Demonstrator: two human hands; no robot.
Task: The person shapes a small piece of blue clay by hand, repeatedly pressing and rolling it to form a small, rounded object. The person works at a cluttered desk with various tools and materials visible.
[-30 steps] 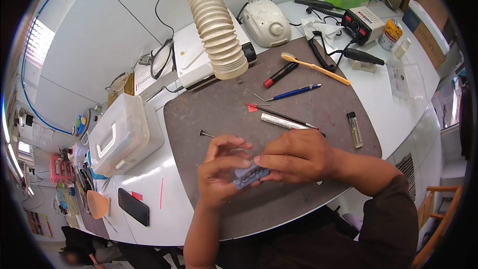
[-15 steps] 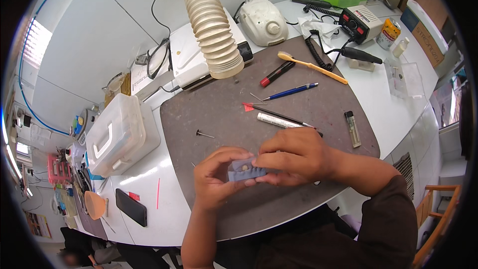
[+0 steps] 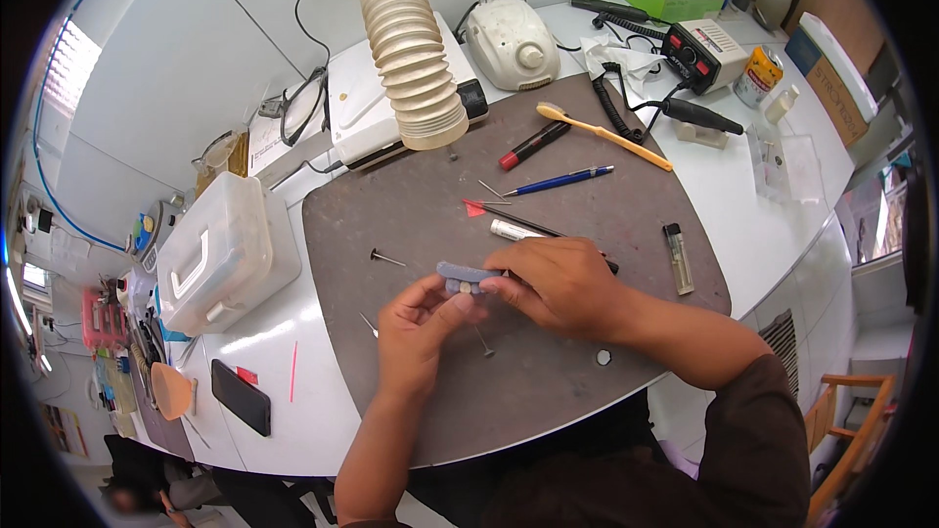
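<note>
I hold a small blue-grey dental model [image 3: 460,272], tilted, with a cream tooth [image 3: 466,287] at its front, over the brown work mat [image 3: 377,205]. My left hand [image 3: 421,328] grips its lower left with thumb and fingers; my right hand [image 3: 553,288] pinches its right side. Near my right hand lie a white tube [image 3: 511,231] and a thin dark rod [image 3: 528,221], partly hidden by it. Small metal bits [image 3: 388,259] lie left of my hands. A blue pen [image 3: 558,179], a red-black marker [image 3: 523,150] and a yellow toothbrush [image 3: 631,149] lie farther back.
A ribbed hose [image 3: 411,49], machines [image 3: 509,49] and a control box [image 3: 709,54] stand at the back. A plastic case [image 3: 225,254] and phone [image 3: 241,396] are left, a lighter [image 3: 679,259] and clear box [image 3: 787,171] right. A co-worker [image 3: 137,474] shows at lower left.
Both hands have moved up and slightly left with the model, which has turned so its top edge faces me differently. The whole view has shifted slightly left.
</note>
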